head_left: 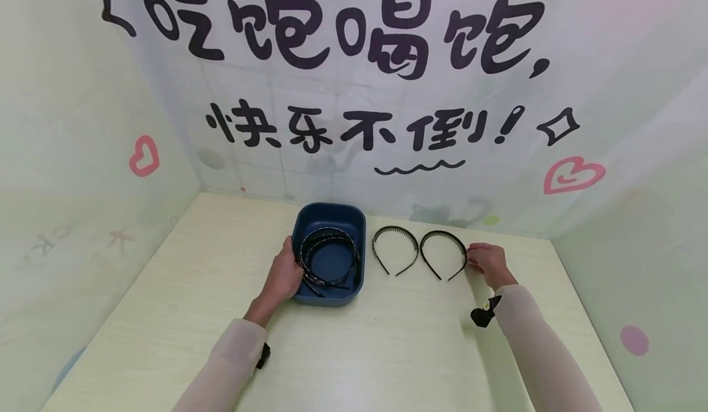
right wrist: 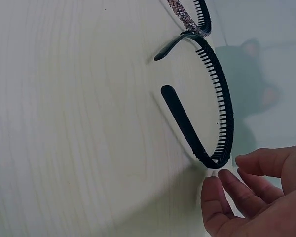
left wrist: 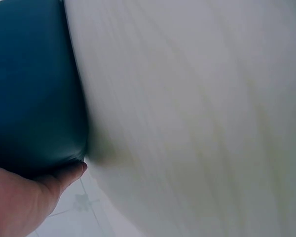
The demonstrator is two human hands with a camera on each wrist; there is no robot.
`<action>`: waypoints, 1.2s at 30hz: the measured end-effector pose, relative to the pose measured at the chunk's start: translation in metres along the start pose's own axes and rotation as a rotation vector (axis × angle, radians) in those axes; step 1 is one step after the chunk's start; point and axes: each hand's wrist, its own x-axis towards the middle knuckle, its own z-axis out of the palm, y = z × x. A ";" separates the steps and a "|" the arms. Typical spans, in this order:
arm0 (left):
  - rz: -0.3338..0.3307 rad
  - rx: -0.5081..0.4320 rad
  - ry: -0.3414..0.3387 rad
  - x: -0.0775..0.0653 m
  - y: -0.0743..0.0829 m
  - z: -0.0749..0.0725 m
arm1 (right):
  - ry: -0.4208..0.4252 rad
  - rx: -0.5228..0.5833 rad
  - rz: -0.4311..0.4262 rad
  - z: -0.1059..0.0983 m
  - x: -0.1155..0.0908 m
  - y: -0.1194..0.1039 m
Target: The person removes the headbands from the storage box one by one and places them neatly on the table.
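Observation:
My left hand (head_left: 284,270) grips the left side of a dark blue rectangular bin (head_left: 329,299). In the left wrist view a finger or thumb (left wrist: 64,177) lies along the outside of the bin's wall (left wrist: 34,94); the other fingers are hidden. Several dark headbands (head_left: 327,281) lie stacked inside the bin. To its right, a glittery toothed headband (head_left: 395,230) and a black toothed headband (head_left: 444,235) lie side by side on the table. By the black one's right side is my right hand (head_left: 488,259), fingers loosely bent with fingertips close to the band, not around it.
The pale wood-grain table (head_left: 359,363) holds the bin and headbands. A white printed sheet (head_left: 354,92) with black lettering rises just behind them. Similar sheets (head_left: 636,277) hang along both sides.

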 end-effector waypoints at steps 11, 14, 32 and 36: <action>0.009 0.001 0.001 0.001 0.000 -0.001 | 0.108 -0.180 -0.132 0.013 -0.003 -0.007; 0.012 0.006 0.004 0.001 0.001 -0.001 | 0.099 -0.207 -0.176 0.021 -0.005 -0.012; 0.008 0.014 0.001 0.002 0.001 0.000 | -0.168 -0.173 -0.326 0.075 -0.031 -0.036; 0.001 0.023 0.002 0.001 0.002 0.000 | -0.217 -0.162 -0.318 0.086 -0.036 -0.041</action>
